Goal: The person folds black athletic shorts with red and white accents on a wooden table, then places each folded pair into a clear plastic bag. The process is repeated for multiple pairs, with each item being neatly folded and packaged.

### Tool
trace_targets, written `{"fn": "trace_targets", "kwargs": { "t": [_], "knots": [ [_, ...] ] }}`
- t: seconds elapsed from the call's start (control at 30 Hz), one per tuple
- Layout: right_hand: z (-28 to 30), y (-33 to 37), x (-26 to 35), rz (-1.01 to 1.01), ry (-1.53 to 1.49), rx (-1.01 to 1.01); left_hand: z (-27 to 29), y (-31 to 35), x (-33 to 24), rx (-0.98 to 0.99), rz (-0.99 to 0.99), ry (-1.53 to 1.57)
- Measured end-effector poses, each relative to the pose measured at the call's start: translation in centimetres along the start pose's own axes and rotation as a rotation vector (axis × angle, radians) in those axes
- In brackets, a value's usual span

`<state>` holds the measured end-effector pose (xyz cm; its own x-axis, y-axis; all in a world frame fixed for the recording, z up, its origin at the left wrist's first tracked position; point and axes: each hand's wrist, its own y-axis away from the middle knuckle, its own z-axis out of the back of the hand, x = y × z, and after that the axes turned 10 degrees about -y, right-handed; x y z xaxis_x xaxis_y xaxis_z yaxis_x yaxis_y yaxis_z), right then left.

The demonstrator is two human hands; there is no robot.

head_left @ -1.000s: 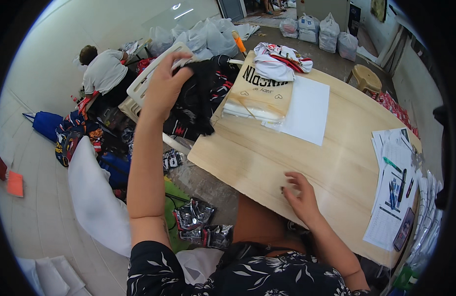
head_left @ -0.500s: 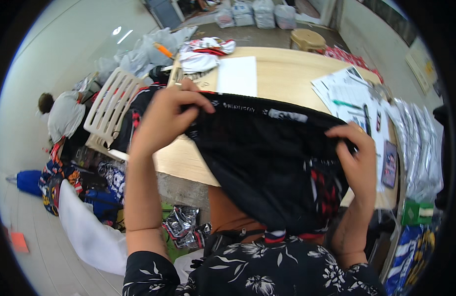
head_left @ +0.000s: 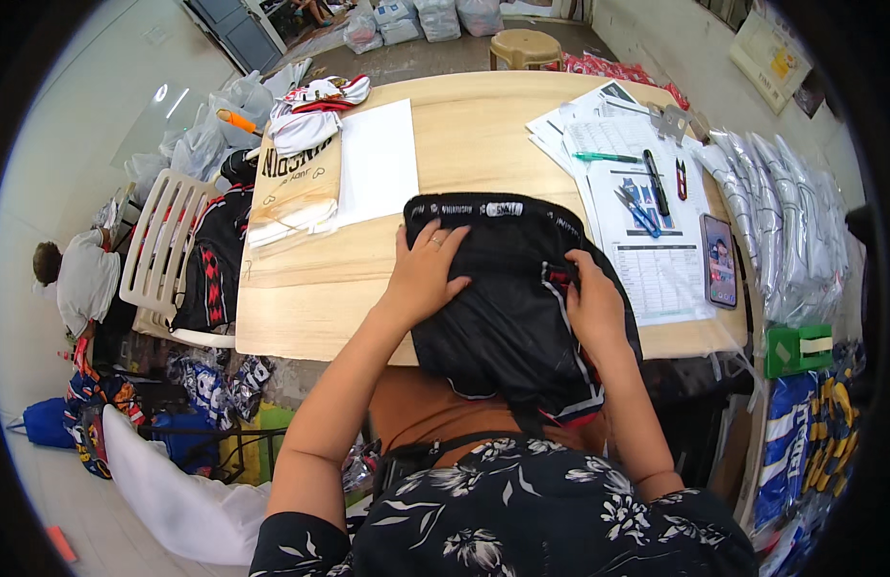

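A pair of black shorts (head_left: 493, 317) lies at the table's near edge, its printed waistband toward the far side and its lower part hanging into my lap. Red and white trim shows along its right side. My left hand (head_left: 424, 274) rests on the cloth near the waistband with fingers spread, a ring on one of them. At the right side of the shorts, my right hand (head_left: 597, 306) has its fingers bent and pinching the fabric near a small red patch.
Papers (head_left: 647, 260) lie to the right with a green pen (head_left: 609, 157), a black marker (head_left: 655, 183), blue-handled scissors (head_left: 639, 212) and a phone (head_left: 719, 262). At left are a white sheet (head_left: 382, 159), a tan bag (head_left: 296, 192) and a chair (head_left: 171, 240). A person (head_left: 91, 279) is beyond.
The shorts, held up and stretched by the waistband between both hands, have come down onto the table. My left hand has flattened on them; my right hand has moved down their side.
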<state>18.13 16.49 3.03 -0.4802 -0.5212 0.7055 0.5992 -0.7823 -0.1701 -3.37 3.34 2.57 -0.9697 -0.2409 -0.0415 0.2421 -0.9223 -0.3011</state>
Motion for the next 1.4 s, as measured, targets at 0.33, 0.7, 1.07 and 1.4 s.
{"fn": "trace_targets", "kwargs": {
  "t": [0.33, 0.7, 1.07, 1.4],
  "knots": [
    [6.7, -3.7, 6.2, 0.267, -1.076, 0.184, -1.8, 3.7, -1.8, -0.052, -0.084, 0.038],
    [-4.8, -4.8, 3.8, 0.421, -0.333, 0.627, 1.6, 5.2, -2.4, -0.11, 0.023, 0.183],
    [4.0, -11.6, -12.6, 0.222, 0.358, -0.226, 5.5, 6.1, -2.3, 0.073, 0.044, 0.453],
    [3.9, -6.1, -2.7, 0.13, -0.495, 0.086, 1.1, 1.4, -4.9, 0.129, -0.241, 0.415]
  ]
}}
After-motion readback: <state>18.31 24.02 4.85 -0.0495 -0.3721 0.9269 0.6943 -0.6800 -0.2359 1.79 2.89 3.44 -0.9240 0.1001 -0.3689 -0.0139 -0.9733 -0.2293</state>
